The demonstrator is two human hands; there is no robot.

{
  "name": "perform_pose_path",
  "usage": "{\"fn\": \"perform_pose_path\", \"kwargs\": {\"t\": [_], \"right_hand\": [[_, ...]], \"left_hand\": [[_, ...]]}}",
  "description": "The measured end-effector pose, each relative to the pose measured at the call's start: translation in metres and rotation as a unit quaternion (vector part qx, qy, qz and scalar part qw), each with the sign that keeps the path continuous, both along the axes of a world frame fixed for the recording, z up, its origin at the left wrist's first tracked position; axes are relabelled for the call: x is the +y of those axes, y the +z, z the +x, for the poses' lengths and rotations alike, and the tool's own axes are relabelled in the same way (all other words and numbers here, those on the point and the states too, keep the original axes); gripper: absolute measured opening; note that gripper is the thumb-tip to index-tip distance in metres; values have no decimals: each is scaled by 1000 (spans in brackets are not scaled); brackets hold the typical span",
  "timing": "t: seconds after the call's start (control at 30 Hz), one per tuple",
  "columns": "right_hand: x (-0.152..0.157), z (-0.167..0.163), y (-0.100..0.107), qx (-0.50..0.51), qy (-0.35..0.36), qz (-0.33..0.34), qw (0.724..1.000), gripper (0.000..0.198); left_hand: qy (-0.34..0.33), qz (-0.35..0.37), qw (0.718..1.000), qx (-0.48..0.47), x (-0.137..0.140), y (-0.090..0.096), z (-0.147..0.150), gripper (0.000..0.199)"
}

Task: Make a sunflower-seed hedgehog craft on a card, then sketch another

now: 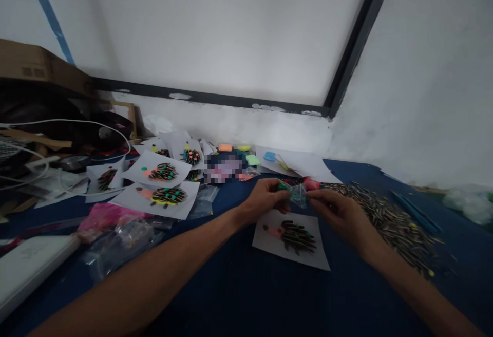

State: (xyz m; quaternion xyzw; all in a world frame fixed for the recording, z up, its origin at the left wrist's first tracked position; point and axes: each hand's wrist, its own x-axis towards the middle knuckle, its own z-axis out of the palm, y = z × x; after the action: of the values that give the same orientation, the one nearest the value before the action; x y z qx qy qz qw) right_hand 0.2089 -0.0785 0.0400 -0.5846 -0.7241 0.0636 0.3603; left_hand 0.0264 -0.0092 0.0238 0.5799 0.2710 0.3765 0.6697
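Note:
Between my two hands is a small clear plastic bag (299,196) with something green in it. My left hand (268,197) grips its green end, fingers closed. At the bag's other edge, my right hand (341,213) pinches the plastic. Just below lies a white paper card (265,248) with a hedgehog on it: a pinkish face, a dark nose, dark striped seed-like spines and green dots. To the right of my right hand spreads a large heap of striped seeds (396,224), which look like sunflower seeds.
Several finished-looking hedgehog cards (127,201) lie at the left, beside crumpled plastic bags (123,239) and a white box (34,270). Coloured blocks (252,160) sit near the wall. Blue tweezers-like strips (416,212) rest by the seeds. White cables (88,121) cross the left clutter.

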Motion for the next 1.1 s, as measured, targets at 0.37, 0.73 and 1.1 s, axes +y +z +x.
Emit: {"fn": "perform_pose_path", "kwargs": {"t": [0.37, 0.73, 1.1], "right_hand": [[-2, -1, 8, 36, 3, -78, 996, 31], [-1, -4, -1, 141, 0, -79, 987, 24], [-4, -8, -2, -32, 31, 55, 997, 21]], "left_hand": [[-61, 22, 998, 8, -4, 2, 0, 8], [-45, 43, 998, 21, -5, 3, -1, 14], [-62, -37, 997, -32, -10, 5, 2, 20]]}}
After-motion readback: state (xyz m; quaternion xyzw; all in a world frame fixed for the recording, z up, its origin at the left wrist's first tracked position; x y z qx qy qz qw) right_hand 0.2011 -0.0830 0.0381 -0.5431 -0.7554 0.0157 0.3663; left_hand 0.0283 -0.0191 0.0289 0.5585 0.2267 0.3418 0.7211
